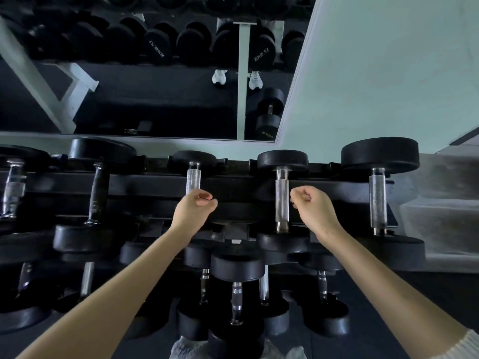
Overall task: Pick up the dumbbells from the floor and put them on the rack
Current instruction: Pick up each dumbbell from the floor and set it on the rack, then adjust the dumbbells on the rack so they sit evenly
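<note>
I look down on a black dumbbell rack [233, 187]. On its top tier lie black dumbbells with steel handles. My left hand [194, 209] hovers with curled fingers over the near end of one small dumbbell's handle [193, 177] and hides that end. My right hand [312, 207] is curled too, just right of the handle of a second dumbbell [282, 200], fingertips almost touching it. Neither hand visibly holds anything. A larger dumbbell [378, 198] lies further right. In the mirror another dumbbell [269, 112] stands on the dark floor.
Lower tiers hold several more dumbbells, one [237, 288] right below my arms. More dumbbells [97, 193] fill the top tier on the left. A wall mirror [155, 99] behind the rack reflects it and white shoes [219, 76]. A pale wall [375, 73] rises at the right.
</note>
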Action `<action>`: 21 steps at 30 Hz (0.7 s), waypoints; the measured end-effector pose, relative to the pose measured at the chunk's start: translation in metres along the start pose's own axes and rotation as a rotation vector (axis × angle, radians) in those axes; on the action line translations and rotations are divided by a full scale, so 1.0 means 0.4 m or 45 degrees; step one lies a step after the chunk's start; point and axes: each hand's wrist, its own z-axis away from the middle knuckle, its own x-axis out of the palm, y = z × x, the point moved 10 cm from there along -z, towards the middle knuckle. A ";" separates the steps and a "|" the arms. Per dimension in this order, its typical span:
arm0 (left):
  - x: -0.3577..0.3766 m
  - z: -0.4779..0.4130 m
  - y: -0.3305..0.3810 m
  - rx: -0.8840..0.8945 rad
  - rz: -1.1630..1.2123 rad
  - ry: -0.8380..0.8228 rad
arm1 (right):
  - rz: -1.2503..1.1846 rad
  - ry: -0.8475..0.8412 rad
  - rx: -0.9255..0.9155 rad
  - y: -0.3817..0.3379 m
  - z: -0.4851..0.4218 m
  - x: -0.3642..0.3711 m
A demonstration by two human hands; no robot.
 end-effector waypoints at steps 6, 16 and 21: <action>-0.173 0.034 -0.069 0.021 -0.081 0.103 | -0.060 -0.123 -0.060 -0.126 0.095 0.159; -0.603 0.002 -0.213 0.203 -0.263 0.155 | -0.068 -0.208 0.040 -0.312 0.242 0.619; -0.824 -0.029 -0.334 0.211 -0.289 0.162 | -0.099 -0.168 0.083 -0.392 0.321 0.807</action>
